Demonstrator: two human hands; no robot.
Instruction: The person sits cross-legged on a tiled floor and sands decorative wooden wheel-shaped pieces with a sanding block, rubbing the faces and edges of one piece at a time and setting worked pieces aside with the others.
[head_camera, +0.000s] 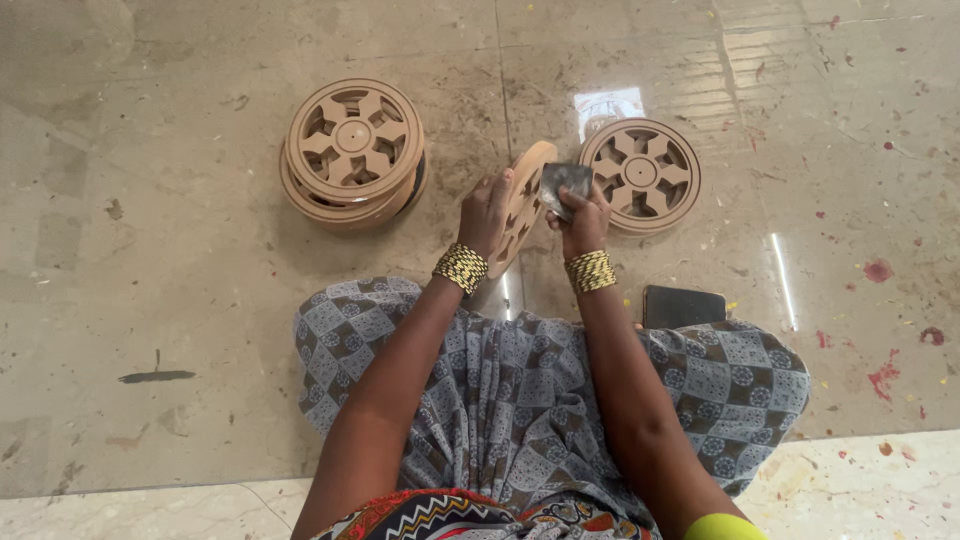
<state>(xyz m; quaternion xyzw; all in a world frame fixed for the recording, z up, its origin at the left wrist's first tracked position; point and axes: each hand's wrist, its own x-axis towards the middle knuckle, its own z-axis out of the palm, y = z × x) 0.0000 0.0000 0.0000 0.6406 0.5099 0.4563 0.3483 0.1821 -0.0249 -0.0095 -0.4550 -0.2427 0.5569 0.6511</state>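
Left hand (487, 212) gripped the rim of a stiff, light-looking carved wooden disc (524, 205); right hand (583, 222), at three o'clock, pinched sandpaper (564, 184) against it.

**Wooden disc on edge, grey sheet against it**

I see a round tan wooden disc (522, 205) with cut-out spokes, held on edge and tilted, near the centre of the scene above the lap. A small dark grey abrasive sheet (565, 185), slightly crumpled, presses against its right face, touching it.
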